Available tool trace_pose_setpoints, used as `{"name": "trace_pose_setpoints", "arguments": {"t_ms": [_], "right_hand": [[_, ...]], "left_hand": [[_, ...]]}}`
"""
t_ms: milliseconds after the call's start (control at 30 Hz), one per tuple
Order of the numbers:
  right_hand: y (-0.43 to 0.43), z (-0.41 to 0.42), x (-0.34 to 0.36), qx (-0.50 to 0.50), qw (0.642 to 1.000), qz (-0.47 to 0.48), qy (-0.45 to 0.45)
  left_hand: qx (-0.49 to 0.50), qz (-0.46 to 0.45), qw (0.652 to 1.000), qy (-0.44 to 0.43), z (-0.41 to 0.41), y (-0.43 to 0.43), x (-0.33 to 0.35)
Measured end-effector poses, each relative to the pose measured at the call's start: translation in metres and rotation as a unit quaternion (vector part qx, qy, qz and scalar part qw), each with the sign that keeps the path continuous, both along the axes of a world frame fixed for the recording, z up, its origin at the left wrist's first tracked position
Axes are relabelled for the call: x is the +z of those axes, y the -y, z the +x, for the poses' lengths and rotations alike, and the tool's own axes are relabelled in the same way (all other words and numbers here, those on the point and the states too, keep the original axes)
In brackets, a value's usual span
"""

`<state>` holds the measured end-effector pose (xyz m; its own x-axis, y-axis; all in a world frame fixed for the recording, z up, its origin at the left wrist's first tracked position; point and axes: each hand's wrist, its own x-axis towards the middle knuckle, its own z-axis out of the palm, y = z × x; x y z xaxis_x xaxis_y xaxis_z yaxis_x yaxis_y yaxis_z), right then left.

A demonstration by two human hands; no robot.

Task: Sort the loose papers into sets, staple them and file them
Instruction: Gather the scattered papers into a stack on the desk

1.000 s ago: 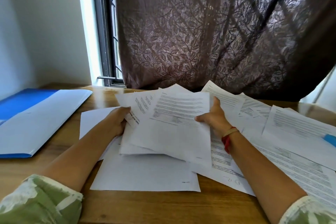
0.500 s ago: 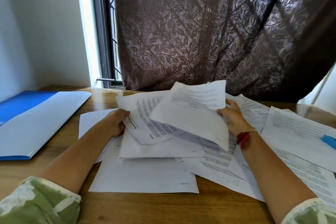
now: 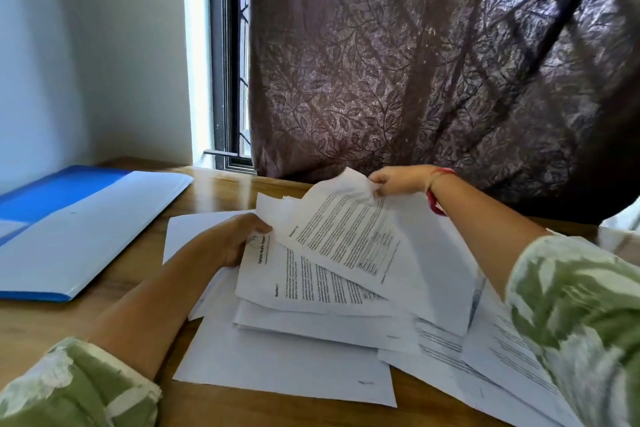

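While the right hand [image 3: 398,180] pinches the far corner of one printed sheet [image 3: 349,236] between thumb and fingers [image 3: 378,180], the paper crumples slightly at that pinch. From there it slants down toward the left hand [image 3: 232,239]. That hand grips the left edge of a small stack [image 3: 277,274] with its thumb on top. Its other fingers are hidden under the edge.

The remaining loose papers [image 3: 294,367] lie overlapped on the worktop [image 3: 41,322], below and to the right of both sets of fingers. A blue folder [image 3: 79,229] lies open well to the left of the left fingers.

Single sheets like these are light, limp and easily creased, so a corner pinch will probably let the page droop and fold. Holding along an edge, or squaring several sheets between both hands, looks the safer grip. Smooth pages may also slide off one another.

Just beside the left thumb, the stack's top page reads "Sample Health Report", with "Section 1" lower down. The lifted sheet carries a heading and dense text too small to read. Small footer print on the lowest sheet is also illegible.
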<state>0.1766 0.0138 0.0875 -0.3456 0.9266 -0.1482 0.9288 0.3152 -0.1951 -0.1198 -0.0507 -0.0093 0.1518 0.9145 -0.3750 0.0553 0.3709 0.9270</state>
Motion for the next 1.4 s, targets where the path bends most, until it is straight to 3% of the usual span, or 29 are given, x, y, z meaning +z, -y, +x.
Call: {"name": "trace_pose_setpoints", "arguments": {"t_ms": [100, 433, 600, 767, 833, 967, 1100, 1200, 1400], "right_hand": [[-0.015, -0.032, -0.005, 0.005, 1.0, -0.004, 0.011], [-0.024, -0.082, -0.049, 0.06, 0.994, -0.042, -0.084], [-0.02, -0.095, -0.061, 0.096, 0.989, -0.071, -0.087], [-0.012, -0.071, -0.045, 0.094, 0.972, -0.109, -0.187], [-0.007, -0.058, -0.039, 0.072, 0.971, -0.101, -0.205], [-0.004, -0.022, -0.028, -0.017, 0.973, 0.044, -0.226], [0.002, 0.032, -0.042, -0.182, 0.94, 0.102, -0.269], [0.023, 0.046, -0.059, -0.268, 0.903, 0.041, -0.334], [0.051, 0.012, -0.088, -0.286, 0.871, -0.028, -0.399]], "left_hand": [[-0.008, -0.011, 1.0, 0.001, -0.004, -0.003, -0.002], [0.01, 0.0, 1.0, 0.024, -0.003, -0.014, -0.006], [-0.023, 0.023, 0.999, -0.033, -0.001, -0.007, -0.004], [-0.031, 0.032, 0.998, -0.032, -0.005, -0.007, -0.005], [-0.013, 0.031, 0.999, -0.01, -0.006, -0.009, -0.006], [0.028, 0.034, 0.996, 0.082, 0.002, -0.007, -0.004], [0.055, 0.013, 0.995, 0.082, 0.004, -0.005, -0.003], [0.063, 0.018, 0.996, 0.06, 0.008, 0.0, -0.001], [0.075, 0.043, 0.996, 0.03, 0.013, 0.007, 0.0]]}}
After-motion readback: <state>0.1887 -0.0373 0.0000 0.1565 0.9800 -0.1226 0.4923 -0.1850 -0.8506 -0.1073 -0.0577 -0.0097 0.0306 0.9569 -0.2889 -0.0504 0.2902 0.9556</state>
